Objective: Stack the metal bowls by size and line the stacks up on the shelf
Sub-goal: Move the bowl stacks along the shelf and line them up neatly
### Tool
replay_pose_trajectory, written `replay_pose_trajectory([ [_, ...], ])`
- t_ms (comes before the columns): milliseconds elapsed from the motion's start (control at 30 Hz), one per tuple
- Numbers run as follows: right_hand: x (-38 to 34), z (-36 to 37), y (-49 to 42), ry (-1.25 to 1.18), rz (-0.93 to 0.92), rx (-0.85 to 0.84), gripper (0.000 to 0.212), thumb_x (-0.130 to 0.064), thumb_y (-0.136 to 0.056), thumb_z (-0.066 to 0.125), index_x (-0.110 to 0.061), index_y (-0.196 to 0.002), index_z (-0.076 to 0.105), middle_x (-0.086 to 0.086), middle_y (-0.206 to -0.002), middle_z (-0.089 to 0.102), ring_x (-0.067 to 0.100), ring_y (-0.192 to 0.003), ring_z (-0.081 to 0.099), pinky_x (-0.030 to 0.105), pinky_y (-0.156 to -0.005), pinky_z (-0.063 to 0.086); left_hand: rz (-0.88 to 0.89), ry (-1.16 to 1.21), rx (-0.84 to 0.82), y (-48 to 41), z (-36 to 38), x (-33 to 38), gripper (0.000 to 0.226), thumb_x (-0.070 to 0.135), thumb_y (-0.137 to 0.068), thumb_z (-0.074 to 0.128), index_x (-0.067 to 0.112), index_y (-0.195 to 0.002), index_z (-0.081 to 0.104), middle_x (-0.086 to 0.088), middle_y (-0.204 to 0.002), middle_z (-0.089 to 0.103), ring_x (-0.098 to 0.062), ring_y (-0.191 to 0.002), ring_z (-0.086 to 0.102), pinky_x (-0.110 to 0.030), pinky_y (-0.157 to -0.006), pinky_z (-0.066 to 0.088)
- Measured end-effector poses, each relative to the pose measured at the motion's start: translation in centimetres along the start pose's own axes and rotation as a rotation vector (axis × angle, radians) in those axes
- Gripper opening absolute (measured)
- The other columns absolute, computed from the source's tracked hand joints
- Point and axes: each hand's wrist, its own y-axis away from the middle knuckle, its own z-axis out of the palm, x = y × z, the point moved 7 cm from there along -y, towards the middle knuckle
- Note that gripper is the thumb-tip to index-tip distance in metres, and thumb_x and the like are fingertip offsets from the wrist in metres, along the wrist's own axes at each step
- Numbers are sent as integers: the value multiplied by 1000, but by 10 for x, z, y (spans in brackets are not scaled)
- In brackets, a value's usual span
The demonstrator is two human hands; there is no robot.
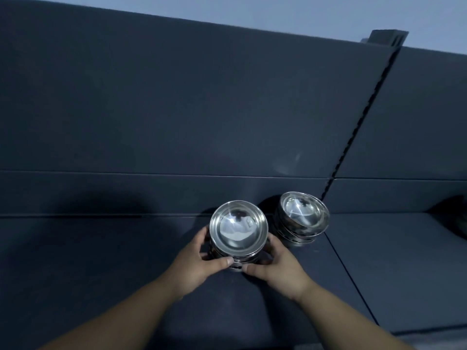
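Observation:
A stack of shiny metal bowls (238, 229) stands on the dark shelf (126, 248), near the middle of the view. My left hand (199, 261) grips its left side with the thumb across the front. My right hand (274, 263) grips its right side, its thumb meeting the other near the base. A second stack of metal bowls (302, 218) stands just to the right, close to the back panel. Its top bowls sit tilted. The two stacks are apart by a narrow gap.
A dark back panel (177, 109) rises behind the shelf. A slotted upright (364, 117) runs diagonally to the right of the bowls, and a seam (353, 274) splits the shelf surface there. A dark object (457, 218) shows at the right edge.

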Motion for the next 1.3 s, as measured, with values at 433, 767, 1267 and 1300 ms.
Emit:
replay_pose_trajectory([
  [433, 15, -131, 175, -14, -48, 62, 79, -28, -69, 86, -36, -134, 43, -18, -128, 57, -3, -111, 56, 11, -79, 50, 43, 110, -118, 90, 172, 51, 98, 37, -58, 89, 35, -141, 37, 15, -130, 56, -10, -114, 62, -32, -99, 50],
  [767, 84, -319, 364, 36, 24, 402, 47, -74, -67, 64, -55, -109, 58, -21, -115, 67, 1, -111, 61, 37, -100, 49, 85, 99, -408, 155, 424, 96, 85, 36, -62, 87, 35, -134, 42, 17, -126, 57, -2, -115, 56, -24, -94, 50],
  [1267, 157, -499, 454, -96, 173, 795, 25, -56, -84, 60, -45, -107, 61, -6, -103, 72, 16, -94, 68, 37, -86, 54, 164, 30, -738, 123, 663, 147, 62, 18, -75, 80, 36, -122, 44, 26, -111, 56, 11, -92, 56, -6, -71, 46],
  [1300, 157, -512, 448, -98, 172, 811, 25, -57, -83, 60, -46, -106, 61, -9, -102, 72, 14, -95, 68, 37, -88, 55, 180, 31, -748, 111, 673, 152, 60, 19, -74, 81, 37, -120, 46, 27, -112, 56, 16, -93, 56, -4, -71, 46],
])
